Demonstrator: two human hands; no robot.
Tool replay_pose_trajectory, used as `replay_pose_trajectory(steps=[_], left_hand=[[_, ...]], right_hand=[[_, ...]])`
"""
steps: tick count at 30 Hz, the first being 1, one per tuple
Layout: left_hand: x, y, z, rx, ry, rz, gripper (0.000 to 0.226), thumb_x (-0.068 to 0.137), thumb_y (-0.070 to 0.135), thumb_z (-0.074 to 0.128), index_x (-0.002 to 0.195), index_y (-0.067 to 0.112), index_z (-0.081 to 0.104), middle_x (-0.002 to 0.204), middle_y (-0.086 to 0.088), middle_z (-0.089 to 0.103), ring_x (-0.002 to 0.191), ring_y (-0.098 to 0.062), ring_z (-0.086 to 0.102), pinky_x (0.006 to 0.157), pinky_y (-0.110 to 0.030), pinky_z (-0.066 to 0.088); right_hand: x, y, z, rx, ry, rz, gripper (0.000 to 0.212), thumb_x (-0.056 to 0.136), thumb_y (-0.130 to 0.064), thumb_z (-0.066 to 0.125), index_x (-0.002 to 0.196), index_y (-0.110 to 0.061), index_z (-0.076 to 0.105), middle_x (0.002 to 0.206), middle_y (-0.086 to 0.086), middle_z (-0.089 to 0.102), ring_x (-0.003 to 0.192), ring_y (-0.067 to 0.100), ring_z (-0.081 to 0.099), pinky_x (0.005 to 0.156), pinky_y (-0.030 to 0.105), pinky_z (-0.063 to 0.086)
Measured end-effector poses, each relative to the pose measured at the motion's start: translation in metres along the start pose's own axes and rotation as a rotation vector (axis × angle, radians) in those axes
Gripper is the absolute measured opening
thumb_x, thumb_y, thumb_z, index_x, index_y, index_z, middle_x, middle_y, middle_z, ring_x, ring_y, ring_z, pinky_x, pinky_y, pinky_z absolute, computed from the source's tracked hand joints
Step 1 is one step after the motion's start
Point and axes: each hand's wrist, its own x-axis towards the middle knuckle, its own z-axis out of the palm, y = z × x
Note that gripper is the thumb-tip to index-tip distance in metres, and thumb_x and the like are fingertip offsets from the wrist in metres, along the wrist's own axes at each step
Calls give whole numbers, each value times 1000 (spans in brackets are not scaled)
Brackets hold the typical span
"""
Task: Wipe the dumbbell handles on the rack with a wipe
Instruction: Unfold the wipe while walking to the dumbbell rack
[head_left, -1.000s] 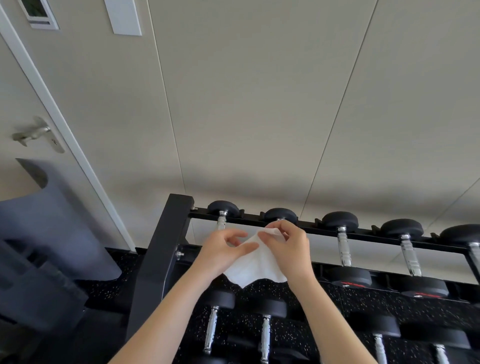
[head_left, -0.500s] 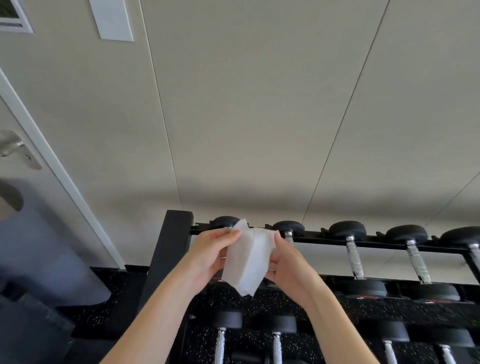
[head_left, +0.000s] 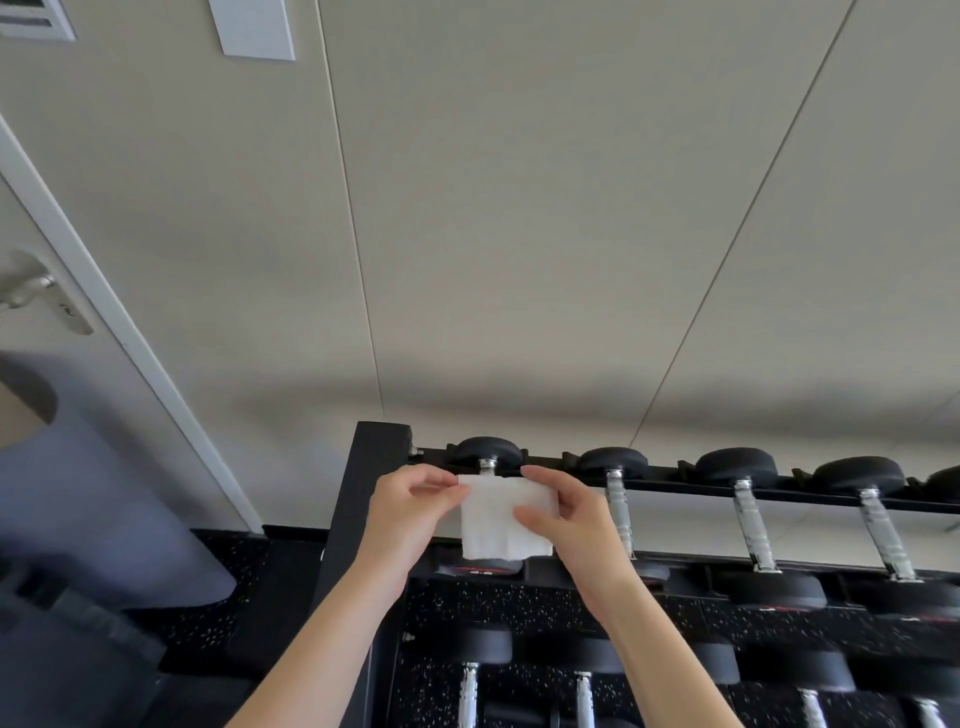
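Observation:
A white wipe (head_left: 500, 519) is stretched flat between my two hands, in front of the leftmost dumbbell (head_left: 485, 454) on the top row of the black rack (head_left: 366, 514). My left hand (head_left: 410, 512) pinches the wipe's upper left corner. My right hand (head_left: 566, 519) holds its right edge with thumb and fingers. The wipe hides most of that dumbbell's chrome handle; only a short bit shows above it. Further chrome handles (head_left: 618, 512) line the top row to the right.
A lower row of dumbbells (head_left: 470, 691) sits under my forearms. A beige panelled wall rises behind the rack. At the left are a door with a metal handle (head_left: 47, 299) and a dark grey rounded object (head_left: 93, 519). The floor is black speckled rubber.
The wipe was crumpled, then folded upright; now it is spread flat between both hands over the leftmost top handle. The view has shifted slightly.

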Motion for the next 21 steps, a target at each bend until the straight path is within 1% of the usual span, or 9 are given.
replay_pose_trajectory(steps=[3,5,8,9,11,13,17,19,21], left_hand=[[4,-2,-2,-11,-24,58,4,78,11,76,78,14,73,102,11,66,101,-9,60,88,-42,47],[5,-2,-2,-76,-51,57,3,80,11,74,79,13,73,95,10,72,92,-2,63,83,-33,46],[10,-5,-1,-160,-71,23,2,83,13,71,81,12,71,80,6,73,72,5,63,74,-23,41],[12,-8,0,-188,-77,1,3,84,14,70,82,11,71,80,4,72,74,2,63,75,-24,43],[18,-16,1,-268,-95,-61,7,85,14,68,87,8,72,88,-6,73,82,-13,67,79,-31,50],[21,-25,2,-363,-136,-132,13,87,13,67,96,4,70,96,-13,72,87,-22,69,76,-32,54],[24,-41,6,-432,-225,-214,23,82,5,70,105,8,68,99,-8,72,92,-19,69,78,-27,53],[27,-49,8,-407,-230,-229,28,80,2,72,106,10,67,99,-7,72,92,-18,69,73,-22,52],[32,-58,11,-403,-208,-241,28,80,3,73,106,10,68,98,-6,72,93,-19,69,72,-23,51]], right_hand=[[7,-3,7,-187,85,-39,32,79,-6,70,102,-27,67,101,-12,67,99,9,60,83,22,50],[9,-5,9,-259,132,-56,21,80,-12,70,95,-27,68,94,-14,67,92,5,60,75,15,45],[9,-8,10,-259,164,-50,9,81,-19,70,88,-24,69,86,-8,67,83,5,58,68,14,42],[9,-7,11,-251,170,-42,6,81,-20,70,87,-23,69,86,-6,67,82,7,58,68,15,43],[10,-5,14,-241,194,-20,5,80,-22,71,84,-20,69,89,-2,64,83,10,57,70,20,44],[11,-1,17,-223,217,15,9,80,-23,71,79,-16,67,91,0,60,86,14,55,73,26,43],[12,10,18,-56,195,100,19,78,-29,74,77,-11,67,88,13,64,83,25,58,73,36,45],[12,15,19,37,179,145,22,74,-32,76,81,-12,70,87,15,69,85,34,62,78,45,50],[13,22,21,135,156,182,29,75,-30,77,89,-7,67,89,15,69,86,35,63,80,47,50]])
